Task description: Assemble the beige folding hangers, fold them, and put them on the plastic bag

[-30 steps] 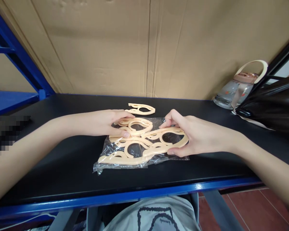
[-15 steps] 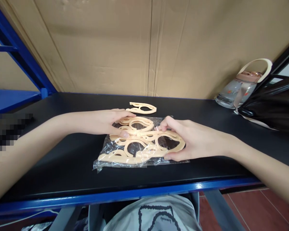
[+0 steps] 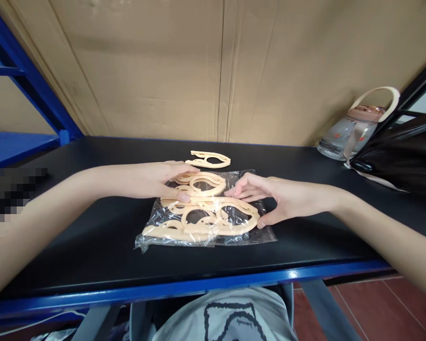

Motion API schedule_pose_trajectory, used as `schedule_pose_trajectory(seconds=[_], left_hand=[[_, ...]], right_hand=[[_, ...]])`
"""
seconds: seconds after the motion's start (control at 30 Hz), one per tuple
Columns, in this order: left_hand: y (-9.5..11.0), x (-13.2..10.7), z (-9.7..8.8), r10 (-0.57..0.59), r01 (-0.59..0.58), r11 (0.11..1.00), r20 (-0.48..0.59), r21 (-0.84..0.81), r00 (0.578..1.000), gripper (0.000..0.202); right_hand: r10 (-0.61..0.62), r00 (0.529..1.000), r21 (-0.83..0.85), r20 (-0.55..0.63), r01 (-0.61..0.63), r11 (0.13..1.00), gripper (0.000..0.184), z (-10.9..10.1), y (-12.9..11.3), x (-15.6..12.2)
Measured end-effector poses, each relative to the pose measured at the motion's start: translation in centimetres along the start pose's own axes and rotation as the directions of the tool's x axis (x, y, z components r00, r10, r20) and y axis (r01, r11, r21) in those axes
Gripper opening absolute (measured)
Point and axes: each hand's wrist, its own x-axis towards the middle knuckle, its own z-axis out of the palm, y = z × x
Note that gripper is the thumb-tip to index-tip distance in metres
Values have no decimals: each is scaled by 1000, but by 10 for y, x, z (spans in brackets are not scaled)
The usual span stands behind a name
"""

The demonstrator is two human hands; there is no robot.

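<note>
A clear plastic bag [image 3: 266, 235] lies flat on the black tabletop with several cream folding hangers [image 3: 202, 182] in or on it. My left hand [image 3: 172, 182] is closed on the bag's left side, thumb on top, fingers at the far edge. One cream folding hanger [image 3: 239, 231] lies uppermost, its curved end pointing right. Around that end sits my right hand [image 3: 266, 196], thumb and fingers apart, the thumb by the hanger's tip and the fingertips over the bag. Whether this hanger is wholly inside the film I cannot tell.
Another folded hanger [image 3: 213, 163] lies just beyond the bag. A clear water bottle [image 3: 344, 135] with a pink lid and looped handle stands at the back right, beside a shiny black bag [image 3: 404, 151]. Cardboard [image 3: 145, 71] walls the back; a blue rail [image 3: 199, 287] edges the front.
The uppermost hanger has moved left, further over the bag. My right hand has loosened around its end, with the thumb further from the near edge. My left hand has stayed in place.
</note>
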Motion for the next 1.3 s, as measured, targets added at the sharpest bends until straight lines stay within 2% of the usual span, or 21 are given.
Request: schedule_pose_trajectory(seconds=[0.1,0.2,0.3,0.4,0.6,0.73,0.87,0.97,1.1,1.2,1.3], left_hand=[[-5,-1,-1,16,-16,1000,4,1,1000,71],[-11,-3,-3,-11,12,1000,37,-26,999,67],[-14,-5,-5,-51,54,997,61,-58,997,64],[-15,-3,-3,-47,47,999,26,-26,999,65],[-20,3,3,12,-12,1000,-10,21,1000,62],[-18,4,4,11,-10,999,-20,31,1000,60],[-10,4,4,13,-11,998,-43,57,999,59],[-5,5,4,19,-15,998,-56,62,998,58],[0,5,6,-23,27,996,-48,90,999,60],[1,5,7,-42,46,994,-44,98,998,61],[1,5,7,-54,58,993,-43,102,998,62]], right_hand=[[36,996,33,-84,-33,999,46,3,-1,2],[26,993,-17,-111,-28,999,45,5,-4,3],[-21,998,-122,-52,15,992,48,3,-5,2],[-46,999,-180,-8,44,983,47,2,-6,2],[-32,989,-7,-146,31,999,34,14,-4,9],[-56,962,-114,-267,26,993,36,25,-3,13],[-68,931,-285,-358,-39,958,42,35,-4,16],[17,914,-313,-406,-156,937,48,41,-6,20],[125,858,-350,-498,-330,877,58,47,-10,25],[146,840,-365,-523,-375,852,68,48,-10,28],[140,855,-396,-499,-369,841,72,47,-10,29]])
